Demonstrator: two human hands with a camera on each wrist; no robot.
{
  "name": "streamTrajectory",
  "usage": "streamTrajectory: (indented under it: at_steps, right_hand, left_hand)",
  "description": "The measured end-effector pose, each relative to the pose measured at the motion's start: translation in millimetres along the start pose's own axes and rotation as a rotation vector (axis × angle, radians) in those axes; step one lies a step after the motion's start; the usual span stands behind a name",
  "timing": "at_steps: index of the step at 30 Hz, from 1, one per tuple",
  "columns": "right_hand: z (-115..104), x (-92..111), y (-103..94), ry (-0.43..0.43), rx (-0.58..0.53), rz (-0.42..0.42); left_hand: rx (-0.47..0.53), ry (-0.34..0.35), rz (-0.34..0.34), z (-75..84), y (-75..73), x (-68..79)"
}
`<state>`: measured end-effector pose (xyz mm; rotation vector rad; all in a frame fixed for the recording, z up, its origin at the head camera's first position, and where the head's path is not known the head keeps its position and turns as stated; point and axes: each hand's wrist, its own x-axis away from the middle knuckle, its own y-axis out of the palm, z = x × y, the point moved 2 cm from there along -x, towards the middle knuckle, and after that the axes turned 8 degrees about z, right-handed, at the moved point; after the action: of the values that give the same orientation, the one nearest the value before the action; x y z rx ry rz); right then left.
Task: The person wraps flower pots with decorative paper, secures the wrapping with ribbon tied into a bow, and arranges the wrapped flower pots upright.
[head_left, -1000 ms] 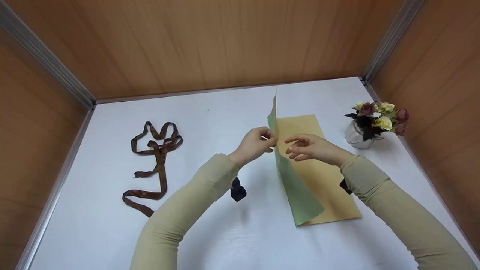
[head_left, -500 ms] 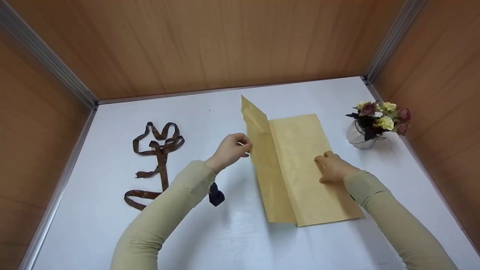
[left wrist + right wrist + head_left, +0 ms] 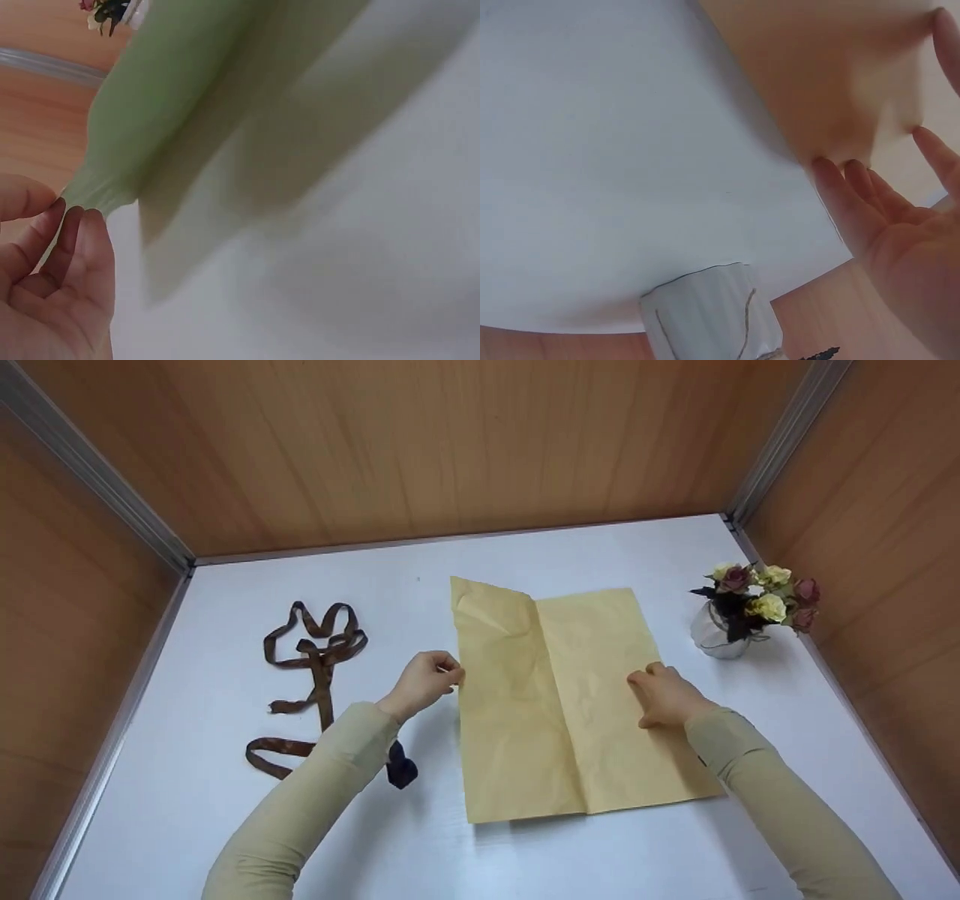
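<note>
A sheet of wrapping paper [image 3: 510, 712], tan on top and creased down the middle, lies spread on the white table. Its left half slopes up off the table, with a bent far-left corner. My left hand [image 3: 424, 682] pinches the left edge between thumb and fingers; in the left wrist view the paper's green underside [image 3: 165, 97] shows above the fingertips. On the right half, my right hand [image 3: 667, 697] presses down with spread fingertips near the right edge. The right wrist view shows those fingers [image 3: 847, 202] touching the tan side.
A long brown ribbon [image 3: 321, 690] lies loosely looped on the left of the table, partly behind the left sleeve. At the right stands a white-wrapped pot [image 3: 718, 631] of yellow and dusky-pink flowers [image 3: 766, 606]. Wooden panels [image 3: 465, 450] enclose the table's back and sides.
The folded-over left half, green side up before, has been opened out leftward by my left hand, showing tan. My right hand has moved right and down onto the paper's right half.
</note>
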<state>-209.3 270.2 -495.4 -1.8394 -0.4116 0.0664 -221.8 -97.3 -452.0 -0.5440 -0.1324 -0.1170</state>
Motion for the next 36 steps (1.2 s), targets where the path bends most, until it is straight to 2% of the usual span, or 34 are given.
streamTrajectory:
  at_steps: [5,10,14,17,20,23,26,30,36]
  right_hand:
    - [-0.4,0.0,1.5,0.013,0.006,0.022]
    - [0.2,1.1,3.5,0.029,0.01,0.014]
    - [0.7,2.0,4.1,0.035,0.008,0.013]
    - [1.2,1.7,3.7,0.037,0.005,0.018]
    - [0.9,0.9,3.6,0.042,0.001,0.019]
    - [0.8,0.6,3.7,0.044,-0.008,0.012]
    - [1.1,1.4,4.8,0.044,-0.011,0.009]
    - [0.7,2.6,4.1,0.043,-0.006,0.013]
    - [0.2,4.2,1.5,0.047,-0.024,0.012]
  left_hand:
    - [-0.07,-0.022,0.036,-22.1,-0.9,-0.5]
    - [-0.131,-0.082,0.043,-39.7,3.5,-1.9]
    - [-0.163,-0.128,0.047,-49.4,8.9,-3.1]
    - [-0.23,-0.137,0.066,-53.2,13.0,-3.8]
    - [-0.355,-0.102,0.079,-56.1,17.1,-3.7]
    - [-0.495,-0.028,0.088,-56.7,21.3,-3.2]
    - [-0.593,0.044,0.109,-57.1,25.5,-2.9]
    - [-0.644,0.09,0.127,-56.2,27.8,-3.2]
    - [-0.677,0.104,0.133,-53.3,27.7,-5.7]
